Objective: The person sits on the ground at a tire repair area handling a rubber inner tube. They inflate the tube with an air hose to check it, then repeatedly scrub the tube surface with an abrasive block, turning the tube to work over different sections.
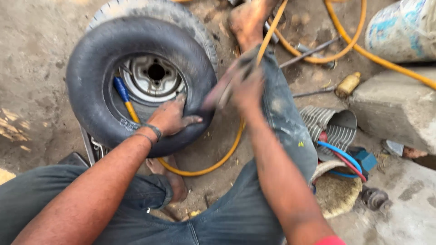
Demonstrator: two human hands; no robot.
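- The small black tyre (91,68) lay flat on its grey steel rim (154,77), stacked on a second tyre (181,18) on the dirt ground (32,90), directly under the left fingers.
- The left hand (170,118) pressed palm-down on the near sidewall, fingers spread flat and gripping nothing.
- The right hand (247,88), just past the tyre's right edge, was blurred; its fingers looked curled around a dark, thin thing I could not make out, so the grip is uncertain.
- A blue-and-yellow handled tool (123,97) sat wedged between bead and rim, just beyond the left fingertips. As I judge it, the tyre was still seated on the rim, with most of the bead work left.
- A yellow hose (218,159) curved below both hands.
- Well beyond the right fingers stood a white bucket (399,29) with a worn blue printed label; nearer lay a brass fitting (347,84) and a concrete block (390,106).
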